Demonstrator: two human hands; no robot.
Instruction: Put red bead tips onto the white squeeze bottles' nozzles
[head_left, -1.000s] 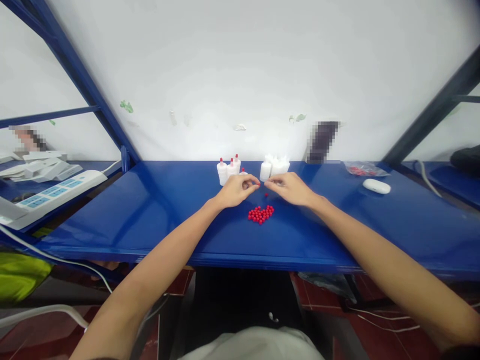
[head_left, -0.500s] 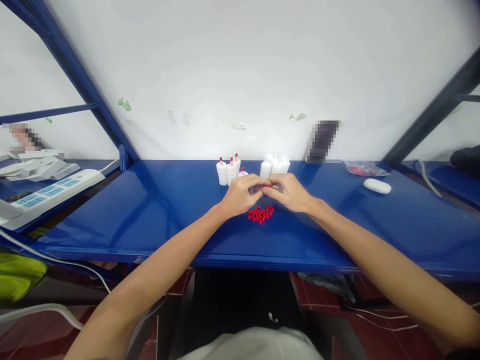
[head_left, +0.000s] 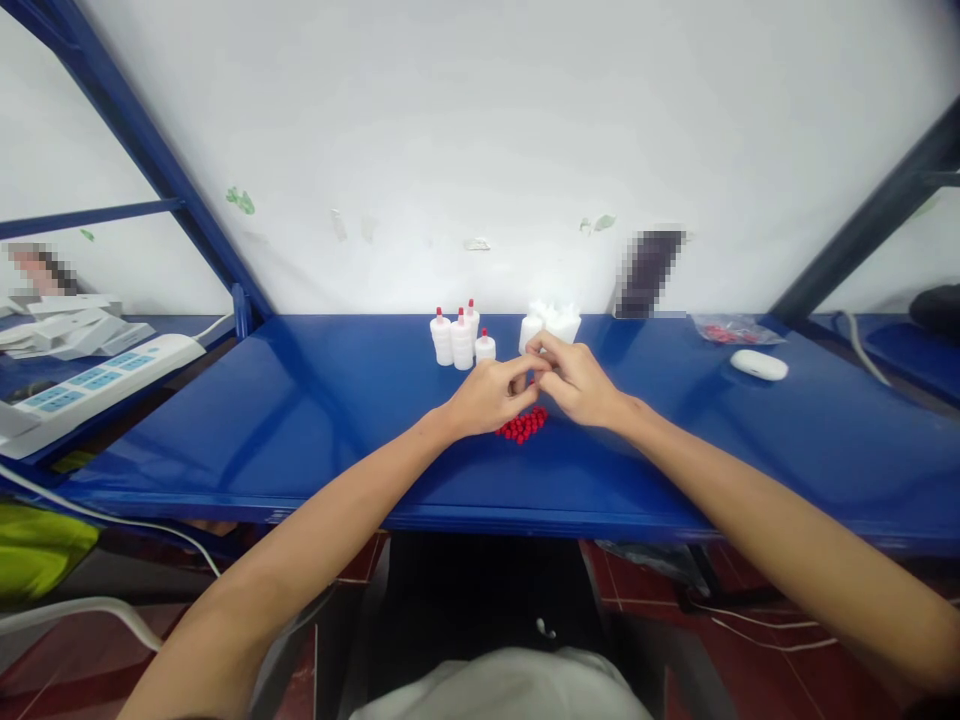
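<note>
My left hand (head_left: 491, 396) and my right hand (head_left: 579, 386) meet above the blue table (head_left: 315, 420), fingers closed in a pinch. A speck of a small red cap (head_left: 533, 381) shows between their fingertips; the fingers hide most of it and anything else held there. Just below lie several loose red caps (head_left: 523, 427), partly covered by my left hand. Behind my left hand stand several white bottles (head_left: 462, 345) with red tips, upright. Beyond my right hand is a cluster of white bottles (head_left: 532, 333) with no red on them, partly hidden.
A clear bag (head_left: 739, 330) with red pieces and a white oval case (head_left: 759, 365) lie at the right. On the left shelf are a power strip (head_left: 105, 380) and white boxes (head_left: 75, 330). A pixelated dark object (head_left: 649, 272) leans on the wall. Blue posts flank the table.
My right index finger has risen and bent above the left fingertips. My left hand has dropped slightly, covering more of the loose caps and uncovering the short bottle behind. The view has shifted a little.
</note>
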